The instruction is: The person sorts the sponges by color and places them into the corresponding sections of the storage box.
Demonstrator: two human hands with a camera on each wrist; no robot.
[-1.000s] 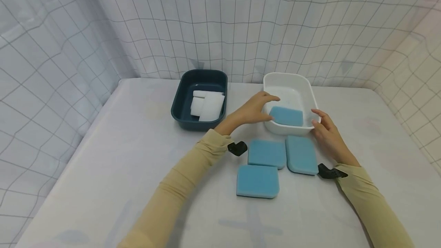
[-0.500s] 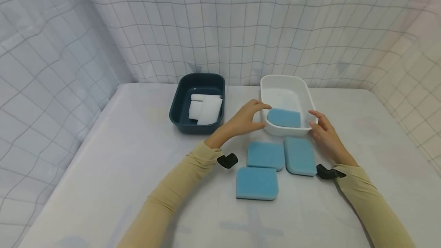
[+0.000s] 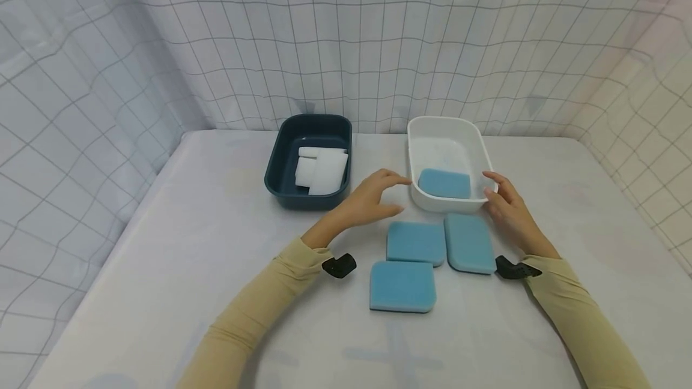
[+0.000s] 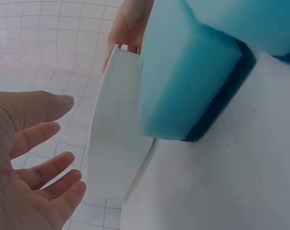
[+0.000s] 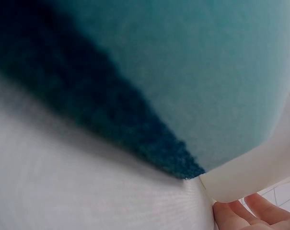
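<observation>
My left hand [image 3: 364, 200] is in the air left of the white plastic container [image 3: 451, 143], fingers spread and nothing between them; the left wrist view shows its fingers [image 4: 49, 189] apart from the container wall. My right hand [image 3: 510, 212] grips the container's front right corner, thumb outside and fingertips over the rim. Inside the container, at its near end, lies a blue sponge [image 3: 444, 183]. Before it on the table are another sponge [image 3: 416, 242], an upright-turned sponge [image 3: 469, 244] and a nearer sponge [image 3: 402, 286]. Their undersides carry a dark scouring layer [image 4: 221, 91].
A dark blue container [image 3: 308, 202] stands at the back left, with several white foam pieces [image 3: 327, 173] in it. The white-covered table [image 3: 178, 245] meets a checked curtain [image 3: 346, 47] at the back and sides. A black wrist camera [image 3: 339, 265] sits by the left sleeve.
My left hand has drawn back leftward and toward me, from over the sponge in the white container to outside its left rim. My right hand stays at the container's corner.
</observation>
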